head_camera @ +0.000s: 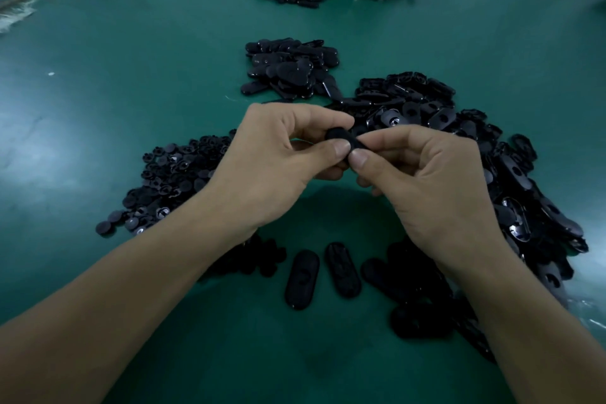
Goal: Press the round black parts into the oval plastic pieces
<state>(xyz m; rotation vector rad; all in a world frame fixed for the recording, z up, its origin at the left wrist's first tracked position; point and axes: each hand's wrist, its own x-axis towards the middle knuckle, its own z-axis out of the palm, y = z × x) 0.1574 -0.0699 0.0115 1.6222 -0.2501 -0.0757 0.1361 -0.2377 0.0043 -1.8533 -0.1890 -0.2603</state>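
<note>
Left hand (272,167) and right hand (433,187) are both pinching one oval plastic piece (336,137); round black parts (170,174) are lying at nine o'clock.

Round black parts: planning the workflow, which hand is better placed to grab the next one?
Left. Both pinch the oval piece, but the round-part pile lies beside the left hand; the right hand is by the oval pile.

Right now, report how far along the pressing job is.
Done, probably: the two ovals lying nearest, perhaps also the middle pile. In hand: the left hand and right hand pinch one black piece. Left: large heaps of round parts and oval pieces.
</note>
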